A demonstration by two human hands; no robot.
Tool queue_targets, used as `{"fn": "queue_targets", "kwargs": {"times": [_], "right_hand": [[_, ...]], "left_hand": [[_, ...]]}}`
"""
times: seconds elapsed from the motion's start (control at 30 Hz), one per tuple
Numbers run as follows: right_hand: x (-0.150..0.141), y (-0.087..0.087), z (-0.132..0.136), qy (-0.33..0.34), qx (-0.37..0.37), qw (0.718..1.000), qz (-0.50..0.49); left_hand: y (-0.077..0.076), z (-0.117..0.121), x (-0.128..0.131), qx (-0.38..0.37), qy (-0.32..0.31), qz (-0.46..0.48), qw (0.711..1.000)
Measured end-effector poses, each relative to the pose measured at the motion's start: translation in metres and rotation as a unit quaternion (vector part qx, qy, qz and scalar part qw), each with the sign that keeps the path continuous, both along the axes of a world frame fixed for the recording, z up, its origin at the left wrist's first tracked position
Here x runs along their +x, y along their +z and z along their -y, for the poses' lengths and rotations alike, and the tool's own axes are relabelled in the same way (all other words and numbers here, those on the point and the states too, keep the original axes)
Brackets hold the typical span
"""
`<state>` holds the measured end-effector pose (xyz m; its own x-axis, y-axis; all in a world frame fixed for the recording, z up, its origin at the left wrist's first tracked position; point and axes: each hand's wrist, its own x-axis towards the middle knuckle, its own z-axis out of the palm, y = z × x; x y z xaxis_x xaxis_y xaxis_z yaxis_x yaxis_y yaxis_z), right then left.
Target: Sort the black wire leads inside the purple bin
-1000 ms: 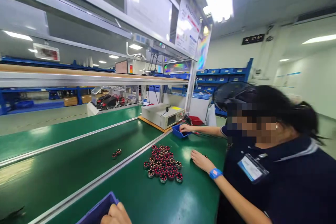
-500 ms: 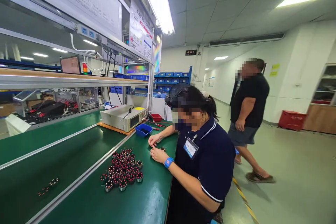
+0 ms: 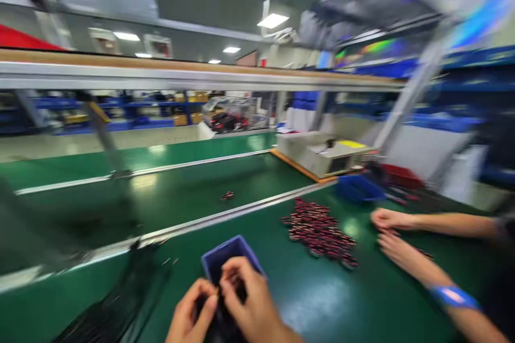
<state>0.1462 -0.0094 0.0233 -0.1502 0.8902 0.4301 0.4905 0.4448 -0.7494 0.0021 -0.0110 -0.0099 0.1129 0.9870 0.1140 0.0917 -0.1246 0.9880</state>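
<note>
Low in the view, my left hand (image 3: 193,312) and my right hand (image 3: 251,297) come together, fingertips almost meeting. Thumb and fingers are pinched on both; whatever small piece they hold is blurred and partly covered by the fingers. Right beneath and behind them stands a blue-purple bin (image 3: 231,246), with dark contents I cannot make out. To my left lies a bundle of black wires (image 3: 110,305) on the green bench top (image 3: 317,300). A pile of small round parts with red and pale dots (image 3: 316,228) sits to the right of my hands.
A co-worker's hands (image 3: 396,236) are at the right, a blue band on one wrist. Behind the pile stand a blue bin (image 3: 360,187), a red bin (image 3: 402,176) and a grey instrument (image 3: 322,150). A metal rail (image 3: 257,208) crosses the bench; a shelf (image 3: 201,76) spans above.
My view has swung left and down, away from the co-worker and a person walking by. My hands, the bin beneath them and the black wires have come into view.
</note>
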Motion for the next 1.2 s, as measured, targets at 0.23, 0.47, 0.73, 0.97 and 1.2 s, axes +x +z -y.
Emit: {"fn": "queue_targets", "kwargs": {"times": [0.23,0.47,0.73,0.97,1.2], "right_hand": [[0.027,0.002,-0.007,0.027,0.064,0.997,-0.031],[0.023,0.005,-0.005,0.015,0.072,0.997,-0.013],[0.021,0.010,-0.004,0.029,0.098,0.995,-0.015],[0.018,0.005,-0.003,0.071,0.043,0.996,-0.033],[0.020,0.015,-0.007,0.037,-0.032,0.993,-0.105]], "left_hand": [[0.012,0.000,-0.004,-0.033,0.000,0.049,0.998],[0.017,0.007,-0.003,-0.040,-0.016,0.047,0.998],[0.017,0.007,-0.004,-0.029,-0.025,0.032,0.999],[0.015,0.005,-0.004,-0.039,-0.032,0.059,0.997],[0.018,0.006,-0.004,-0.034,-0.027,0.053,0.998]]}}
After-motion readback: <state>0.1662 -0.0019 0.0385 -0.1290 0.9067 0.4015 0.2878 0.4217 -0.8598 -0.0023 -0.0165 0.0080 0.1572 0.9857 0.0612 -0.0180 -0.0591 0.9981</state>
